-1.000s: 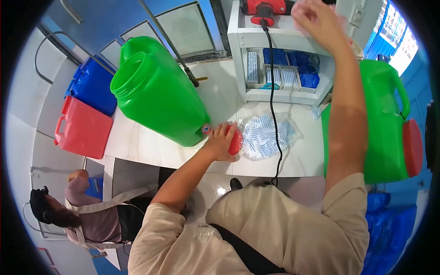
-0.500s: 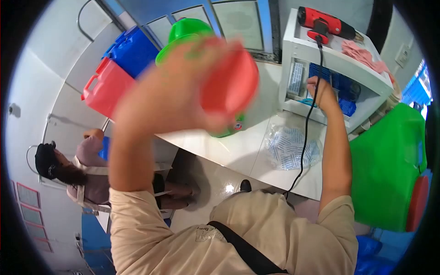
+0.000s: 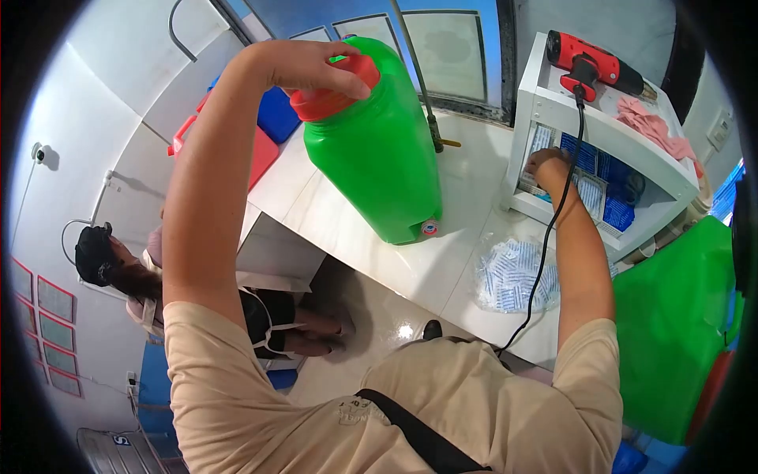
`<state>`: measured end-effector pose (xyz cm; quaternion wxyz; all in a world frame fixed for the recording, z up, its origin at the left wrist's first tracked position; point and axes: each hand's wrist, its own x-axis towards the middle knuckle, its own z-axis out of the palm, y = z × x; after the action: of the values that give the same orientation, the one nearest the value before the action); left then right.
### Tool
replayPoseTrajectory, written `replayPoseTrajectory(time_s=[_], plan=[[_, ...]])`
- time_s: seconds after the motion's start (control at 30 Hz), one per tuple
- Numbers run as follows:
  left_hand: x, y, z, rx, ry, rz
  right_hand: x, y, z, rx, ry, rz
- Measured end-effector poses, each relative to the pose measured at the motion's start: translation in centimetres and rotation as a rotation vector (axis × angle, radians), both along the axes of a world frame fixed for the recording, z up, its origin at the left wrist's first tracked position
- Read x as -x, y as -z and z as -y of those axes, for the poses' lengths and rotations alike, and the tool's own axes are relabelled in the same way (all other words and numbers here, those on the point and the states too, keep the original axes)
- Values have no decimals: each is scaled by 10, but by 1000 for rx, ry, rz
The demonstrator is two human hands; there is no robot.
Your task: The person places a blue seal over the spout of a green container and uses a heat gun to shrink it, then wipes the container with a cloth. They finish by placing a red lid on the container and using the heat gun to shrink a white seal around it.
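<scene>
A tall green jug point(image 3: 375, 150) stands on the white tiled counter. Its red cap point(image 3: 335, 93) sits over the neck, with my left hand point(image 3: 312, 69) wrapped round it from above. My right hand point(image 3: 549, 164) reaches into the open shelf of the white cabinet point(image 3: 525, 107), among small packets and baskets. Its fingertips are partly hidden, and what they touch is too small to make out. A clear bag of blue-and-white packets point(image 3: 517, 272) lies on the counter below my right hand.
A red heat gun point(image 3: 596, 67) lies on the cabinet beside a pink cloth point(image 3: 654, 126); its black cord hangs across my right forearm. Another green jug point(image 3: 671, 324) is at the right. Red and blue jugs stand at the back left. A person in a black cap point(image 3: 96, 254) is at the left.
My left hand has brought the red cap down onto the green jug's neck. My right hand stays in the shelf. The view has shifted slightly.
</scene>
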<state>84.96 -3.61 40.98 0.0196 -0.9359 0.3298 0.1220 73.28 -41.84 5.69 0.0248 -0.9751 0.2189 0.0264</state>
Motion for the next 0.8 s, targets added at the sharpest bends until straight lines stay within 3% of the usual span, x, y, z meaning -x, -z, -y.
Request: replayPoseTrajectory(time_s=[0.13, 0.17, 0.23, 0.33, 0.57, 0.67, 0.73, 0.77, 0.8], plan=[[-2, 2, 6, -43, -24, 3, -10, 16, 21, 82, 54, 128], [-2, 2, 7, -43, -25, 2, -9, 24, 32, 29, 13, 435], [2, 1, 8, -86, -17, 39, 3, 1, 17, -144, 75, 787], [9, 5, 11, -100, -68, 96, 0, 8, 29, 85, 186, 1007], [14, 17, 12, -64, -129, 207, 25, 15, 33, -87, 172, 1085], [17, 3, 17, -109, -151, 37, 34, 21, 40, -145, 138, 1165], [3, 2, 4, -124, 244, 115, 43, 20, 37, -229, 76, 1193], [-3, 7, -1, -128, 272, 109, 47, 21, 35, -230, 92, 1216], [-8, 17, -7, 25, 370, 238, 51, 21, 38, -159, 191, 1248]])
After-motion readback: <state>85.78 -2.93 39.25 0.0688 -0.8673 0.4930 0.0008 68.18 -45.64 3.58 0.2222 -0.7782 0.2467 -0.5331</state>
